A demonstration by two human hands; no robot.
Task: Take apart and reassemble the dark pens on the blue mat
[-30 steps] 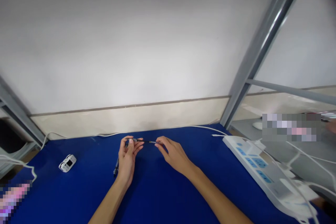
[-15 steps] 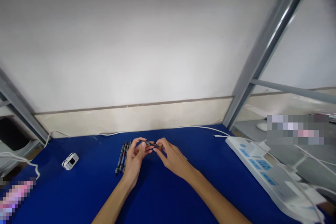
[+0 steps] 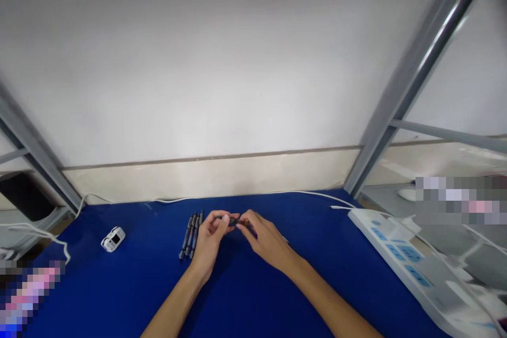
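A dark pen [image 3: 233, 221] is held level above the blue tabletop between both hands. My left hand [image 3: 210, 232] is closed round its left part, thumb on top. At its right end, my right hand [image 3: 259, 232] pinches it between thumb and fingertips. The fingers cover much of the pen, so I cannot tell whether it is in one piece. Just left of my left hand lie several dark pens [image 3: 189, 235], side by side on the table. Something thin and white [image 3: 285, 239] shows partly from behind my right hand.
A small white device with a dark screen [image 3: 113, 238] lies on the blue table [image 3: 130, 296] at left. A large white power strip [image 3: 400, 259] stands at right. A white cable [image 3: 293, 191] runs along the back edge by the wall. Grey metal posts [image 3: 400, 100] rise at both sides.
The view has shifted slightly, so things appear a little further right. Both hands still hold the pen, and my right fingers have closed in nearer to my left hand.
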